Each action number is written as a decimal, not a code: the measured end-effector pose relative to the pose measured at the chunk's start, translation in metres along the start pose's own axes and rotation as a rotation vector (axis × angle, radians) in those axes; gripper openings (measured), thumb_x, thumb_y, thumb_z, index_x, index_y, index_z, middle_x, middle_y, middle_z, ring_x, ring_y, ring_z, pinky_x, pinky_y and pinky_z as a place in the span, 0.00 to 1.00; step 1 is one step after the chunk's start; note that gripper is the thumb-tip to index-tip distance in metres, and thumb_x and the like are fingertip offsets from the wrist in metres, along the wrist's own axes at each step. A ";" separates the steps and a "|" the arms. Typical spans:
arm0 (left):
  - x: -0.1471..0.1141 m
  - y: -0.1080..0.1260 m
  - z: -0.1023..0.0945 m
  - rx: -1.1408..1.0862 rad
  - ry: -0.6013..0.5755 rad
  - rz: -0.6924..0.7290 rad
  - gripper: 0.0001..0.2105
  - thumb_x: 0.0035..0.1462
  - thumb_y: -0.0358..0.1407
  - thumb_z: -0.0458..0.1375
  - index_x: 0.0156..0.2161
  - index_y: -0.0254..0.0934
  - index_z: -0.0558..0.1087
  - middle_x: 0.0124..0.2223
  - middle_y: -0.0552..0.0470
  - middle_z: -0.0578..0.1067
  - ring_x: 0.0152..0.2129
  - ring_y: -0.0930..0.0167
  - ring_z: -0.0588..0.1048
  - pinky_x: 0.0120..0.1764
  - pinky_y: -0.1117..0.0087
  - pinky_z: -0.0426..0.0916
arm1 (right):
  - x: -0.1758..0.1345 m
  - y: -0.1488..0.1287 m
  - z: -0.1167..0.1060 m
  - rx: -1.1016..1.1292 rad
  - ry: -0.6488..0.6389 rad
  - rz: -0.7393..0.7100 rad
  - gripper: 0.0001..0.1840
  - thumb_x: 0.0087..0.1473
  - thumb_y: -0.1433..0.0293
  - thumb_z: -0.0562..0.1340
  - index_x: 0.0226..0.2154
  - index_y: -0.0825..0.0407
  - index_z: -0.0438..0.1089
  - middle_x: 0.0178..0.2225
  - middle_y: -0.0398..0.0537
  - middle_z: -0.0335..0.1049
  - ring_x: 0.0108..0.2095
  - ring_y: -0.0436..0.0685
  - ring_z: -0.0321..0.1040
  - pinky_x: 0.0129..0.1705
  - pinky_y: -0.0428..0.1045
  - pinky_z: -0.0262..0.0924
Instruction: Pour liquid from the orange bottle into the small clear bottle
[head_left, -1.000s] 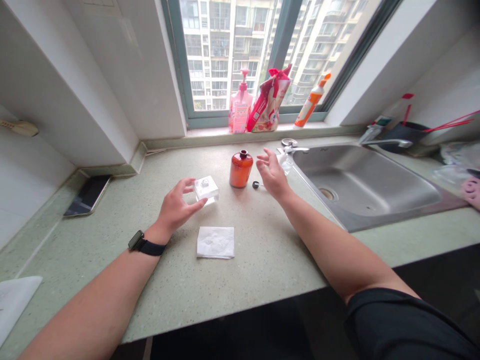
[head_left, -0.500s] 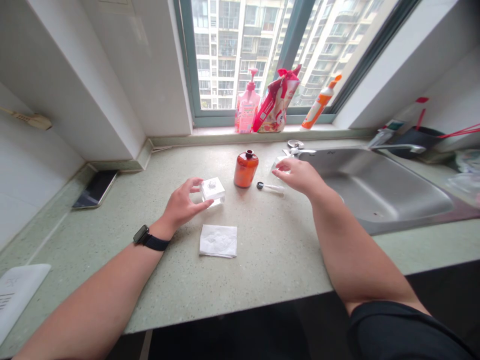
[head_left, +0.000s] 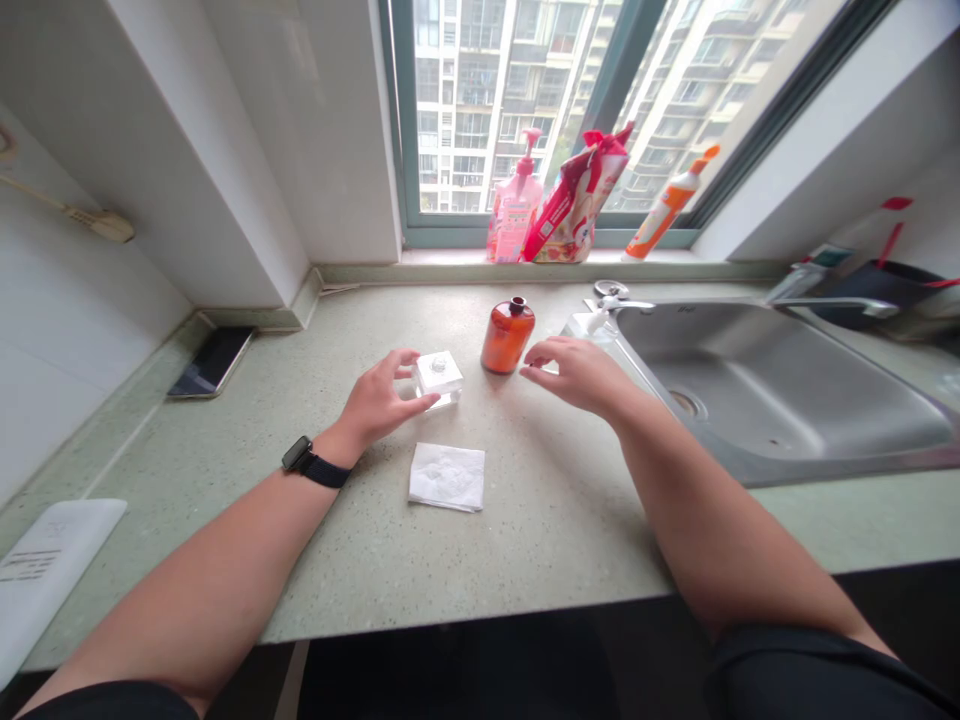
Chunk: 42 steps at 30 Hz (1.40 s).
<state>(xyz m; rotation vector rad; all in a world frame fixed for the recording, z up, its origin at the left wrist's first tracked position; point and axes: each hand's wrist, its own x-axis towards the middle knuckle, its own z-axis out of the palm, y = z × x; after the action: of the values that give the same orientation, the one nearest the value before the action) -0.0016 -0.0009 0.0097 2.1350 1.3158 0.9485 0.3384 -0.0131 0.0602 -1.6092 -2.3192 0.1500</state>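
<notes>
My left hand (head_left: 381, 397) curls its fingers and thumb around a square clear glass bottle (head_left: 439, 378) with a small round opening on top, which rests on the counter. To the right stands an amber glass bottle (head_left: 508, 338), uncapped and upright. My right hand (head_left: 576, 372) is pinched low beside it, over a dropper; a dark bit of its cap shows at my fingertips and the rest is hidden. Behind that hand lies a clear object (head_left: 589, 325), partly covered. A folded white tissue (head_left: 447, 477) lies in front of the square bottle.
A steel sink (head_left: 795, 380) with a faucet (head_left: 832, 302) takes up the right. On the sill stand a pink pump bottle (head_left: 516, 215), a red bag (head_left: 577, 205) and an orange-and-white bottle (head_left: 670, 208). A phone (head_left: 214, 362) lies at the left.
My right hand has moved left and down from the clear object to the dropper beside the amber bottle, covering it. My left hand stays at the square bottle. The view has shifted slightly.
</notes>
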 end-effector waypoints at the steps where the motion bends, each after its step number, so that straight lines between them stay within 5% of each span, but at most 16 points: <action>1: 0.000 0.000 0.000 -0.005 0.003 0.000 0.27 0.56 0.49 0.72 0.57 0.42 0.71 0.58 0.44 0.80 0.51 0.56 0.84 0.50 0.54 0.79 | -0.002 -0.013 0.005 0.028 -0.033 -0.058 0.10 0.66 0.61 0.63 0.39 0.48 0.79 0.41 0.50 0.81 0.41 0.58 0.76 0.43 0.53 0.64; 7: 0.000 -0.002 0.001 -0.034 0.009 0.007 0.29 0.55 0.48 0.73 0.57 0.41 0.71 0.58 0.44 0.80 0.51 0.56 0.83 0.52 0.54 0.79 | -0.014 -0.076 0.039 0.042 -0.320 -0.250 0.05 0.63 0.65 0.68 0.36 0.48 0.78 0.37 0.48 0.78 0.37 0.57 0.72 0.36 0.51 0.57; 14: 0.000 -0.004 0.001 -0.040 0.012 0.018 0.29 0.55 0.51 0.72 0.57 0.42 0.71 0.58 0.44 0.80 0.51 0.55 0.83 0.52 0.54 0.79 | -0.015 -0.085 0.048 0.192 -0.386 -0.314 0.03 0.60 0.74 0.68 0.36 0.50 0.78 0.39 0.48 0.76 0.40 0.56 0.72 0.42 0.50 0.61; 30: 0.000 0.000 -0.001 -0.017 0.012 0.029 0.28 0.55 0.51 0.71 0.56 0.43 0.71 0.57 0.46 0.81 0.50 0.55 0.84 0.52 0.54 0.78 | -0.018 -0.094 0.062 0.178 -0.230 -0.268 0.04 0.61 0.69 0.70 0.41 0.49 0.79 0.44 0.50 0.78 0.42 0.58 0.73 0.43 0.51 0.63; 37: -0.001 0.001 -0.001 -0.022 0.007 0.045 0.29 0.55 0.53 0.71 0.57 0.43 0.71 0.57 0.46 0.81 0.51 0.55 0.83 0.52 0.55 0.78 | -0.016 -0.093 0.070 0.172 -0.244 -0.427 0.04 0.62 0.74 0.67 0.35 0.50 0.79 0.37 0.49 0.79 0.41 0.59 0.73 0.47 0.54 0.66; 42: -0.001 -0.001 -0.001 -0.033 0.007 0.062 0.29 0.56 0.52 0.71 0.58 0.42 0.71 0.57 0.45 0.80 0.51 0.55 0.83 0.52 0.55 0.79 | -0.017 -0.095 0.072 0.216 -0.221 -0.408 0.02 0.62 0.72 0.68 0.36 0.50 0.78 0.39 0.50 0.78 0.43 0.60 0.72 0.48 0.54 0.67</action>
<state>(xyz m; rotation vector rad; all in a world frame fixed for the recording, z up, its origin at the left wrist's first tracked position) -0.0029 -0.0013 0.0090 2.1610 1.2354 0.9968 0.2364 -0.0570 0.0136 -1.0381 -2.6351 0.4844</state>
